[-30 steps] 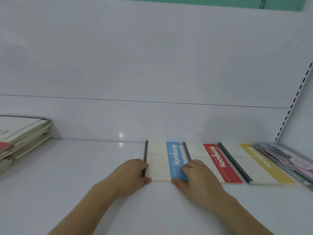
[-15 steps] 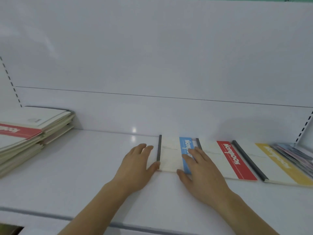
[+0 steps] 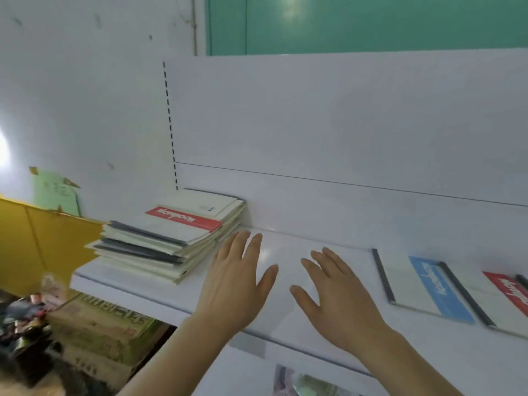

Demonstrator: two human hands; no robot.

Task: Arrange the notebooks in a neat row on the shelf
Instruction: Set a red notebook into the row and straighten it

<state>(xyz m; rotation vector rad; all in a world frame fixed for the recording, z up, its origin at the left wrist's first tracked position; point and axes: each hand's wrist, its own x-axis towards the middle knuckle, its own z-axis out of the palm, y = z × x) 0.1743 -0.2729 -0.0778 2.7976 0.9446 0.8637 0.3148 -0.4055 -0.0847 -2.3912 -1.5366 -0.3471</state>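
A stack of notebooks (image 3: 171, 238) lies at the left end of the white shelf (image 3: 137, 284), its top one bearing a red stripe. To the right, a blue-striped notebook (image 3: 420, 284) lies flat, with a red-striped notebook (image 3: 508, 295) beside it at the frame's edge. My left hand (image 3: 237, 281) hovers over the bare shelf just right of the stack, fingers straight and spread, holding nothing. My right hand (image 3: 334, 292) is beside it, also flat and empty, a short way left of the blue-striped notebook.
The shelf's white back panel (image 3: 343, 138) rises behind the notebooks. Below the shelf's left end sit cardboard boxes (image 3: 108, 324) and mixed clutter (image 3: 23, 318). A yellow panel (image 3: 43, 241) stands at the far left. A lower shelf shows under my arms.
Both hands have let go of the blue-striped notebook and moved left towards the stack. The view has swung left, bringing the stack and the shelf's left end into sight.
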